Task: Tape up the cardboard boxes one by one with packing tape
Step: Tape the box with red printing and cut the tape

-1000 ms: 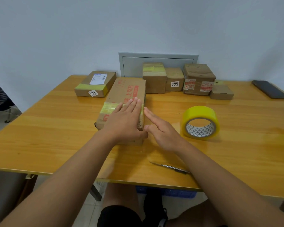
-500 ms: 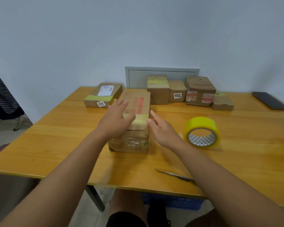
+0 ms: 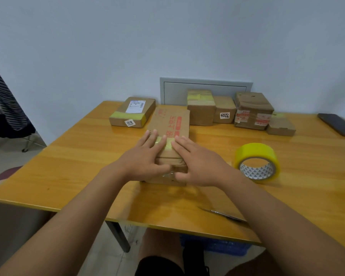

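Your right hand (image 3: 197, 162) has come off the table (image 3: 78, 156) onto the box (image 3: 168, 136), so both hands now lie on top, fingers straight, pressing the yellow tape strip (image 3: 164, 143); your left hand (image 3: 145, 158) was there half a second ago. The box sits mid-table, its far end toward the back edge. That reads as smoothing down the strip, so this box looks nearly sealed. The tape roll (image 3: 256, 163) stands to the right of it, and the scissors (image 3: 223, 215) lie at the front edge.
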A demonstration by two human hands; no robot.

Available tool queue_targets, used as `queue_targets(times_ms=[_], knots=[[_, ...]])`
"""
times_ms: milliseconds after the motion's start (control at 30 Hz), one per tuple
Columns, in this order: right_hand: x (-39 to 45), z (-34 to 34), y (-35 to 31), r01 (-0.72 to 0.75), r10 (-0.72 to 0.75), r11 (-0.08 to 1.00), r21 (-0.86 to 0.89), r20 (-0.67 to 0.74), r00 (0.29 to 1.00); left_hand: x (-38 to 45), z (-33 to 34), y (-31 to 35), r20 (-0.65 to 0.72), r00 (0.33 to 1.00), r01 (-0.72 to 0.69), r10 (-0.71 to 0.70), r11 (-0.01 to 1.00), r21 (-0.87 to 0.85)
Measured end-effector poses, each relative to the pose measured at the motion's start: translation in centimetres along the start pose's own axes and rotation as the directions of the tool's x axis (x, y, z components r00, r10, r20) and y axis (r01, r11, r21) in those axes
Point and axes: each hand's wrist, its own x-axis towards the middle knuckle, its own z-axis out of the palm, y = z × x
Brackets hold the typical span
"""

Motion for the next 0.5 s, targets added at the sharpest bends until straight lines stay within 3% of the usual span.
queue_targets(times_ms=[67, 200, 400, 500], knots=[[0.1, 0.0, 0.1, 0.016, -0.016, 0.999, -0.046, -0.005, 1.0, -0.1, 0.0, -0.3, 0.01, 1.0, -0.025, 0.024, 0.994, 0.107], [0.2, 0.7, -0.2, -0.018, 0.018, 0.998, -0.056, -0.009, 1.0, -0.4, 1.1, 0.3, -0.099, 0.994, -0.018, 0.043, 0.972, 0.236], [0.4, 0.5, -0.6, -0.04, 0.041, 0.998, -0.039, 0.021, 0.999, -0.4, 1.3, 0.7, -0.123, 0.992, 0.007, 0.024, 0.969, 0.247], [0.5, 0.5, -0.6, -0.043, 0.042, 0.999, 0.02, 0.026, 0.999, -0.6, 1.3, 0.8, -0.114, 0.993, 0.012, 0.007, 0.985, 0.171]])
